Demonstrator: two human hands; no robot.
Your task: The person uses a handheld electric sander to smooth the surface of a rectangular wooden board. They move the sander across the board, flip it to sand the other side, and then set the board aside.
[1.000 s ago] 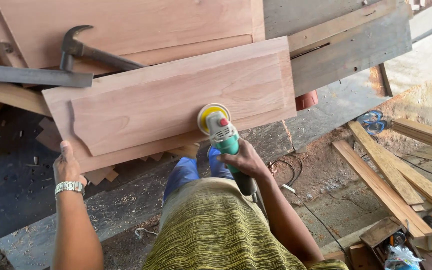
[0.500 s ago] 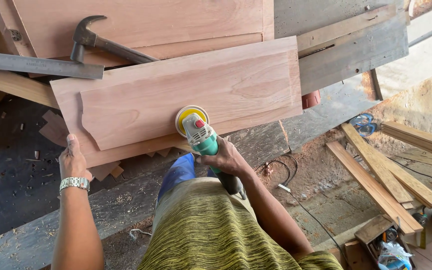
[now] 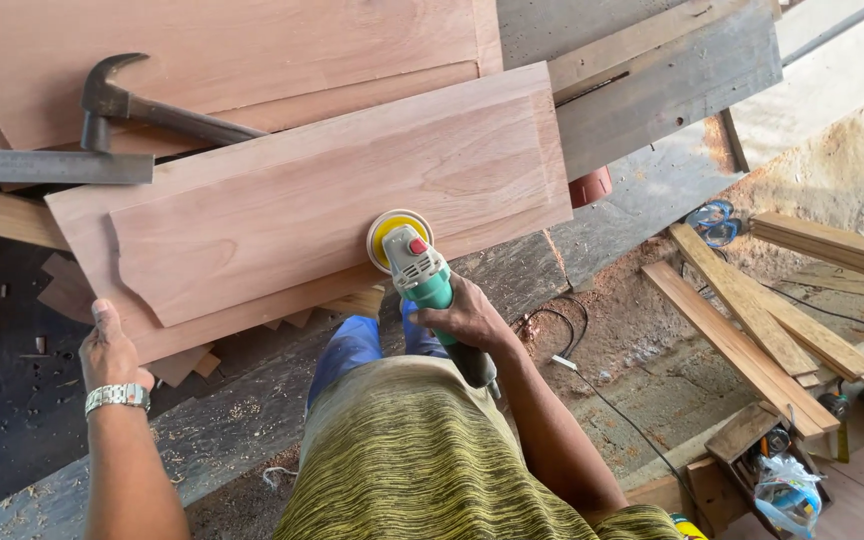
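The right hand (image 3: 464,318) is clenched around the green body of a power sander (image 3: 420,270), the fingers (image 3: 452,322) wrapped over its barrel just behind the grey head with the red switch. Ahead of those fingers the sander's yellow disc (image 3: 393,228) presses flat on the near edge of a raised wooden panel (image 3: 322,200), which lies across the desk (image 3: 642,130) with its long side tilted up toward the right.

The left hand (image 3: 110,352), a metal watch (image 3: 117,397) on its wrist, rests at the panel's lower left corner; the thumb and fingers lie against the bevelled edge, steadying it, not closed around anything. Just beside this hand, under the panel, small wood offcuts (image 3: 177,365) lie on the dark surface.

Well beyond the left fingers, a claw hammer (image 3: 152,110) lies on a larger board (image 3: 252,40), and a flat steel square (image 3: 47,166) sits just beside its head. Beyond the right fingers, a reddish round object (image 3: 590,187) peeks from under the panel's far end. Off to the right of the right hand, loose planks (image 3: 752,330) lie on the sawdust-covered floor (image 3: 642,340), with a thin cord (image 3: 602,390) trailing between.
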